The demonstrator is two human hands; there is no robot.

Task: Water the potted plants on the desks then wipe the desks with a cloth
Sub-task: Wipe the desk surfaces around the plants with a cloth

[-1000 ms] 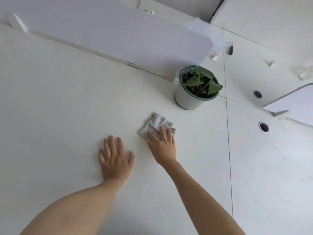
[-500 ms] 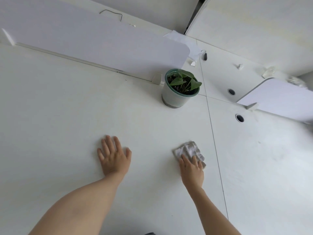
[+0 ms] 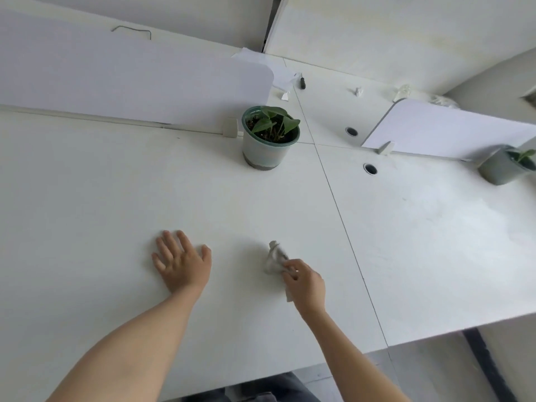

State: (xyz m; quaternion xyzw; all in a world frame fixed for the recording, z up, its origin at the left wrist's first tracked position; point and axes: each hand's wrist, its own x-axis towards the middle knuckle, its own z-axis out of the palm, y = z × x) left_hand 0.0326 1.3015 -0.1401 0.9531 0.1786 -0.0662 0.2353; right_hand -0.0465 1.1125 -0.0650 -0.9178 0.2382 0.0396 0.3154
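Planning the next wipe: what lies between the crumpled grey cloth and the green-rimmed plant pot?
Only bare white desktop from cloth to pot, head view.

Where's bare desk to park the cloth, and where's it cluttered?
Widest bare stretch: left of the left hand, up to the divider panel. Also bare: between that hand and the potted plant, and the right desk between the seam, cable hole and second pot. Crowded: far corner behind the potted plant, with paper scraps.
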